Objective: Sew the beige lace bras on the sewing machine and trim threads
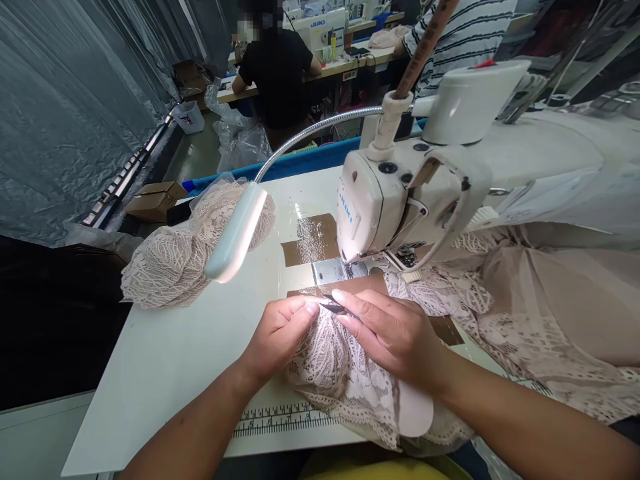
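Lace [330,363] is pinched by the left hand [280,333]; a dark tool [334,307] is clasped by the right hand [395,333]; the lace could be snagged by its tip.

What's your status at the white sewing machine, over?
Left hand pinching pale beige lace piece at its edge. Right hand holding small dark pointed tool against it, before white sewing machine. White gooseneck lamp overhangs left, clear of hands.

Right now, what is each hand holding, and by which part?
Left hand pinches the lace piece at its top edge. Right hand holds a thin dark tool by its near end, fingers resting on the lace.
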`<state>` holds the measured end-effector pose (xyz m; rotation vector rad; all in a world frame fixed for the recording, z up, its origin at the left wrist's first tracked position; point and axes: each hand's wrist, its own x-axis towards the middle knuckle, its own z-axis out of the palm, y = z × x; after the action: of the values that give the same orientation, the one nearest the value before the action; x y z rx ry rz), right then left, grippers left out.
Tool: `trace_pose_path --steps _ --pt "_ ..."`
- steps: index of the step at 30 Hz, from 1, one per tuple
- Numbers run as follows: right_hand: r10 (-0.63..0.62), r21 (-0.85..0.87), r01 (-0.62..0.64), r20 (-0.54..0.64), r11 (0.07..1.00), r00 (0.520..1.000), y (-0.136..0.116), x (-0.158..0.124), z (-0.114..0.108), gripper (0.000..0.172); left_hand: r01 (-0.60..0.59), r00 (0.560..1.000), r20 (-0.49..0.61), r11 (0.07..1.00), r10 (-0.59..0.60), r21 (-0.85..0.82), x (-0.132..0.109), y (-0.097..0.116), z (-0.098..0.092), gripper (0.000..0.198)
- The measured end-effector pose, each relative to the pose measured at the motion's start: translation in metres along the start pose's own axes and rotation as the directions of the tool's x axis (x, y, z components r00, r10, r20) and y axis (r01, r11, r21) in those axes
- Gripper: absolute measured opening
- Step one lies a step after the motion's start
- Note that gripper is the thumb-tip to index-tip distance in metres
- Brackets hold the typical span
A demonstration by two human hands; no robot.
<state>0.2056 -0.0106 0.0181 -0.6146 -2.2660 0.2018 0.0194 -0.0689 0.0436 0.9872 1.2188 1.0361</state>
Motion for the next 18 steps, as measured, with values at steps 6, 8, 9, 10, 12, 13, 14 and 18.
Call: trace_pose_path --steps 6,8,9,10,12,13,14,18 --pt "0.003 -0.004 -0.003 0.001 1.0 1.0 -0.0001 -0.0003 0.0005 0.032 -0.003 1.0 -0.015 1.0 0.003 0.011 -0.0007 -0.0005 0.0002 0.032" --pt "0.001 -0.008 -0.001 -0.007 1.0 1.0 -0.0007 0.0001 0.0002 0.031 -0.015 1.0 -0.012 1.0 0.015 0.003 -0.0005 -0.0005 0.0002 0.031" --pt "-0.001 -0.006 0.001 -0.009 1.0 1.0 -0.001 0.0005 -0.0001 0.03 -0.017 1.0 -0.01 1.0 0.017 0.0 -0.0004 -0.0004 0.0002 0.031" --pt "-0.002 -0.005 0.002 -0.01 1.0 1.0 -0.0012 0.0008 -0.0004 0.03 -0.016 1.0 -0.008 1.0 0.016 -0.002 -0.0003 -0.0004 0.0001 0.031" --pt "-0.002 0.0 0.002 -0.006 1.0 1.0 -0.0015 0.0015 -0.001 0.029 -0.012 1.0 -0.002 1.0 0.012 -0.002 -0.0003 -0.0003 0.0001 0.03" --pt "-0.002 0.003 0.002 -0.004 1.0 1.0 -0.0016 0.0018 -0.0012 0.029 -0.01 1.0 0.0 1.0 0.01 -0.003 -0.0003 -0.0003 0.0001 0.03" --pt "-0.001 0.005 0.001 -0.002 1.0 1.0 -0.0016 0.0019 -0.0013 0.029 -0.009 1.0 0.001 1.0 0.009 -0.007 -0.0004 -0.0003 0.0002 0.03" --pt "0.016 0.011 -0.016 0.007 1.0 1.0 -0.0012 0.0011 -0.001 0.03 -0.012 1.0 0.006 1.0 0.012 -0.023 -0.0003 -0.0002 0.0007 0.03"
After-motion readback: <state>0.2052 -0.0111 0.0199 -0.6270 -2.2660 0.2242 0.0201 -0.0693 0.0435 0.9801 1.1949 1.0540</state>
